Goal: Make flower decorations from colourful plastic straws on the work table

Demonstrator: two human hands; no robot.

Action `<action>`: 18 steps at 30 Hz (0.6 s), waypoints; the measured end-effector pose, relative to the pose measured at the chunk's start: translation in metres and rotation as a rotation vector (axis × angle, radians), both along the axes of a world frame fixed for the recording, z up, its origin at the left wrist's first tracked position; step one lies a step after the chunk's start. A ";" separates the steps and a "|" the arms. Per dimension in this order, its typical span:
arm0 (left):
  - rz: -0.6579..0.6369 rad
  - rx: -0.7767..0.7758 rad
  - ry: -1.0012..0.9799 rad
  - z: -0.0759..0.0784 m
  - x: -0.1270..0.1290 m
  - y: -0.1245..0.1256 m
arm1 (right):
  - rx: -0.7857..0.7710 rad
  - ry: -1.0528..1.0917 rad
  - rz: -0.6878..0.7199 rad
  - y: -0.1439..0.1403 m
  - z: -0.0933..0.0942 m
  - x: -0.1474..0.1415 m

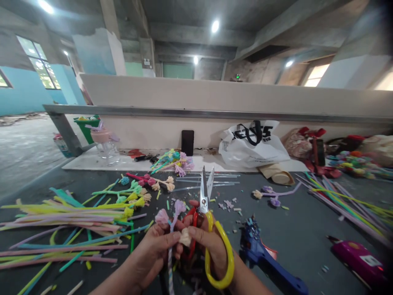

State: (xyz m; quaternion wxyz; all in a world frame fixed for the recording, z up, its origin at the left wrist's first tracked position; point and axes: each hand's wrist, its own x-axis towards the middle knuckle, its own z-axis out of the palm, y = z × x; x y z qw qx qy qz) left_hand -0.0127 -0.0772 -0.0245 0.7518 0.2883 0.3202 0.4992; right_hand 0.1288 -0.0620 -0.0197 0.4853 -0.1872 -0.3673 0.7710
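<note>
My left hand (155,248) is closed on a twisted flower stem (170,262) of fuzzy chenille strands, topped by two lilac-pink blooms (179,207). A small cream bloom (185,237) lies between both hands, with the two thumbs pressed against it. My right hand (211,241) also keeps hold of scissors (204,196) with yellow and red handles. Their blades stand apart and point away from me. Part of my right fingers is hidden behind the handle. Whether the cream bloom is joined to the stem, I cannot tell.
Loose chenille stems (76,217) spread over the left side. Finished flowers (172,162) lie at the back near a phone (187,142). A blue glue gun (270,262) and a purple device (357,258) are right, behind which sits a white bag (251,145).
</note>
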 end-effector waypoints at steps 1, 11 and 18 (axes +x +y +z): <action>-0.028 0.010 0.006 0.000 0.001 -0.001 | 0.002 -0.002 0.008 0.001 0.000 0.001; -0.279 0.017 0.074 -0.004 0.005 -0.011 | -0.066 0.005 -0.164 0.005 0.007 0.009; -0.196 -0.139 -0.040 0.004 0.002 -0.009 | -0.199 0.064 -0.117 0.010 0.002 0.010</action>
